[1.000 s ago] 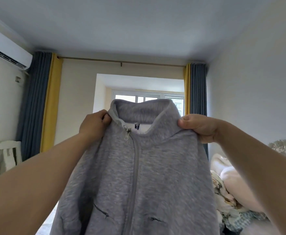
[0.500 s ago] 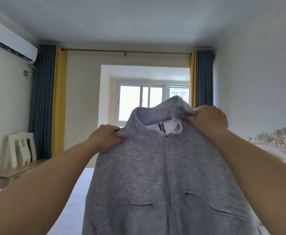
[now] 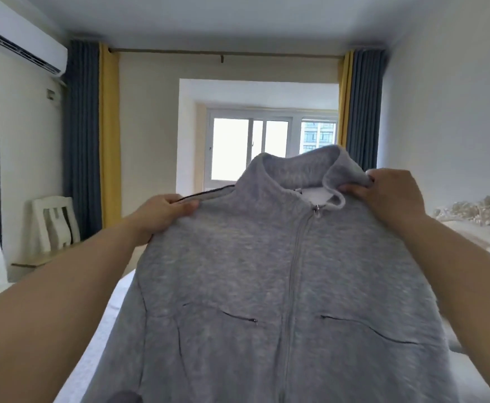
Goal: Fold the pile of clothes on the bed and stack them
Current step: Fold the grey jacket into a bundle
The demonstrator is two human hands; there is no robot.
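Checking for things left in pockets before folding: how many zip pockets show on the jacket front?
2: left pocket and right pocket, either side of the grey jacket's zipper. Others may be hidden.

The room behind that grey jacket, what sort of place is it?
Most likely a home bedroom. An ornate headboard stands at the right, a white bed lies under the jacket, and long curtains frame a window.

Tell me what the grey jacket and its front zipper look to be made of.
Grey jacket: it looks like soft heathered fleece or brushed knit, matte; the surface is fuzzy and mottled, and it drapes limply from the left hand and right hand. Front zipper: grey tape matching the cloth, with a small shiny pull that is probably metal, though it is too small to be sure.
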